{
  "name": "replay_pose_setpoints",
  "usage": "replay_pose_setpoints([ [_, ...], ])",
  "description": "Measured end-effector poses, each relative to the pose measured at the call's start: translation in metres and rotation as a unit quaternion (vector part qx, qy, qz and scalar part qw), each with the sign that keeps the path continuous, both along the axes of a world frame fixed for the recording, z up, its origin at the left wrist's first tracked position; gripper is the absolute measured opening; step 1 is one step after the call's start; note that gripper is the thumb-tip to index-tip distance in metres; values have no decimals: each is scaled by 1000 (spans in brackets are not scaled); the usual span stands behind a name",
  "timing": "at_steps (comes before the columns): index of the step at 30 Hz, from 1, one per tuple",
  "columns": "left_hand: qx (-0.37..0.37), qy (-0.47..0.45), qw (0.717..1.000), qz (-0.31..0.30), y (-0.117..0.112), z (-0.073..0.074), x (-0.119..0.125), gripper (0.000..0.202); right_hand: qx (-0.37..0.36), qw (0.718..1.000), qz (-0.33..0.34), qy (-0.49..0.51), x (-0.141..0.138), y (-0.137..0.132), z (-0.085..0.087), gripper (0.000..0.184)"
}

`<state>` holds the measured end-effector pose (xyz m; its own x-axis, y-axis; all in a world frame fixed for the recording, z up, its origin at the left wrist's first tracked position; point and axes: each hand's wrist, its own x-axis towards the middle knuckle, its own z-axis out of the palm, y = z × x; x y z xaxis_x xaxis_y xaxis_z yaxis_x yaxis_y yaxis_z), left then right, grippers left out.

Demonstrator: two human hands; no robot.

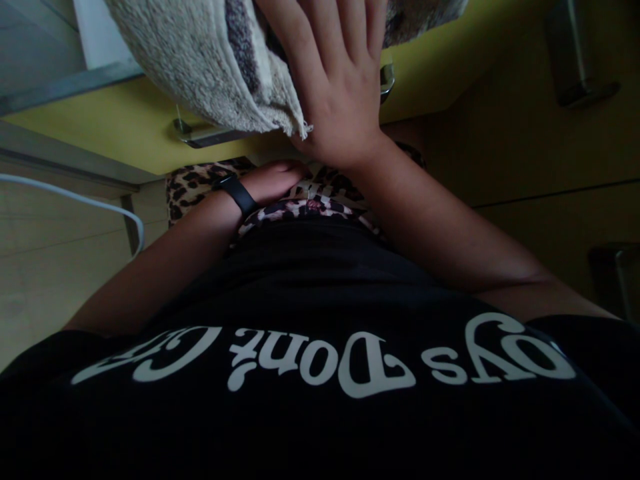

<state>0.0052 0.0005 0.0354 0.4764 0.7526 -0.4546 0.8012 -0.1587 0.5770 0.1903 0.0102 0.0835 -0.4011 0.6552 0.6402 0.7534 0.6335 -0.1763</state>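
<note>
A fluffy beige and grey-brown towel or rug (200, 60) hangs at the top of the view. My right hand (335, 80) lies flat against it with fingers stretched out, the fingertips cut off by the frame's top edge. My left hand (273, 181), with a black band (239, 193) on the wrist, rests lower, against the leopard-print fabric (310, 203) at my waist, just under the towel's edge. Its fingers are hidden behind my right wrist. My black shirt with white lettering (320, 360) fills the bottom.
Yellow cabinet fronts (115, 127) with metal handles (205, 135) stand right in front of me, with darker ones (550, 153) to the right. A white cable (75, 197) curves across the pale wooden floor (50, 267) on the left.
</note>
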Motion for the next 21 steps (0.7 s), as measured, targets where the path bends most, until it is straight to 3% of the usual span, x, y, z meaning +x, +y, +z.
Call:
replay_pose_setpoints([
  [3,14,15,1000,-13,-1,4,2,45,-3,1000,2,4,0,1,-1,88],
  [12,15,-1,1000,-2,0,-3,-2,47,-3,1000,5,2,0,2,-1,81],
  [17,9,5,1000,-2,-1,-2,-1,44,-9,1000,1,4,0,3,-1,92],
  [21,5,-2,1000,1,0,-5,-3,46,-27,1000,15,2,-1,5,-1,82],
])
